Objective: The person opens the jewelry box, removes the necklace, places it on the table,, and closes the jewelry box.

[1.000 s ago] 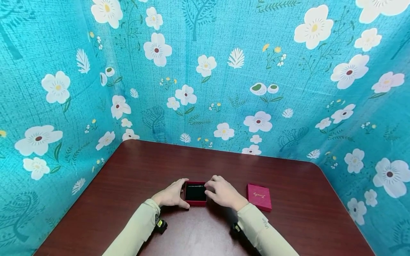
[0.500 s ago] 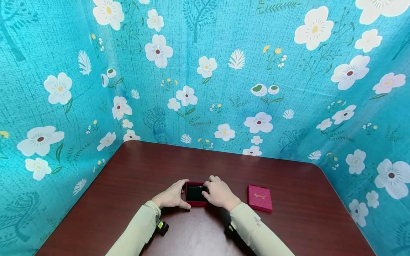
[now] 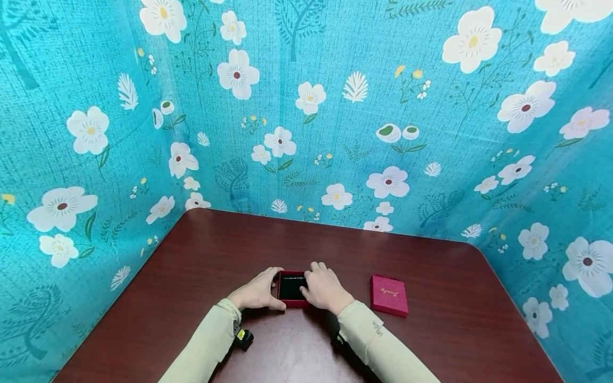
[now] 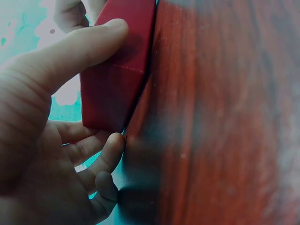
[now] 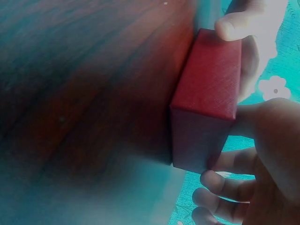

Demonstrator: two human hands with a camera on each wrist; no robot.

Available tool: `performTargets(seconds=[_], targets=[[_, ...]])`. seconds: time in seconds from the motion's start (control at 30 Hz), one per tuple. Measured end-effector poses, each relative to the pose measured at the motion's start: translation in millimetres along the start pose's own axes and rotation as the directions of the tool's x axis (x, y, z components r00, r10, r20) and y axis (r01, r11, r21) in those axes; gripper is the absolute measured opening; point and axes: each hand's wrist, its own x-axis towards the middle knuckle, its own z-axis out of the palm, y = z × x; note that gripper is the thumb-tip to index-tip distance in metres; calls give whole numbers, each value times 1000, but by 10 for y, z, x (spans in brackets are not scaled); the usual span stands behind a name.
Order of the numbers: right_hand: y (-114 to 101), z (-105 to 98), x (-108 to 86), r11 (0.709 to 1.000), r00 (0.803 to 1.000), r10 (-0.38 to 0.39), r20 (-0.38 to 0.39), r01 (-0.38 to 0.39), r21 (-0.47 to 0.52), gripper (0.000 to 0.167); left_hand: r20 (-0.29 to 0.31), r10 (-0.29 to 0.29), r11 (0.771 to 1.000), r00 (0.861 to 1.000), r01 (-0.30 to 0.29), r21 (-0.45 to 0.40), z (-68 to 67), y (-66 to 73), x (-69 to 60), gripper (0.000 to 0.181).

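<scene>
A small red box (image 3: 296, 304) lies on the table with its top off, and a black insert (image 3: 290, 288) with a thin silvery line near its far edge shows inside. My left hand (image 3: 257, 291) grips the box's left end, thumb on the near side; the left wrist view shows that thumb pressed on the red wall (image 4: 110, 96). At the right end is my right hand (image 3: 326, 289), its thumb over the insert's right part and its other fingers along the far right corner. In the right wrist view those fingers touch the box (image 5: 206, 79).
To the right of the hands lies a flat red lid (image 3: 389, 295) with gold lettering. The dark reddish-brown table (image 3: 230, 234) has a blue flowered cloth (image 3: 306, 143) hanging behind it and on both sides. Each wrist bears a black device.
My right hand has moved left, and its thumb reaches farther over the black insert. The left hand keeps its hold on the box. The lid has not moved.
</scene>
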Motion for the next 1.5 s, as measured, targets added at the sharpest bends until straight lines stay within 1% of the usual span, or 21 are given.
performTargets(seconds=[0.27,0.53,0.7,0.9,1.0,1.13,1.33,1.5], targets=[[-17,63,27,999,999,33,43,-34,24,30,-5,9,1000,1000,-9,4,-3,0,4,84],[3,120,59,995,996,53,65,-58,86,30,-14,18,1000,1000,-18,24,14,-10,22,79],[20,126,57,995,998,51,32,-54,87,30,-23,15,999,1000,-14,44,24,11,29,79],[41,110,50,995,998,36,-53,-30,98,23,-21,-14,998,1000,15,57,12,31,35,81],[64,106,51,992,997,27,-77,-17,126,21,-19,-16,998,1000,17,56,8,31,41,80],[108,111,45,986,997,11,-78,2,166,19,-15,-3,998,1000,4,58,3,27,40,78],[166,99,37,968,994,5,-108,22,251,13,-19,0,997,1000,2,83,-16,36,46,82],[192,102,18,956,990,-4,-142,46,291,11,-10,-8,997,1000,8,71,-10,30,50,82]])
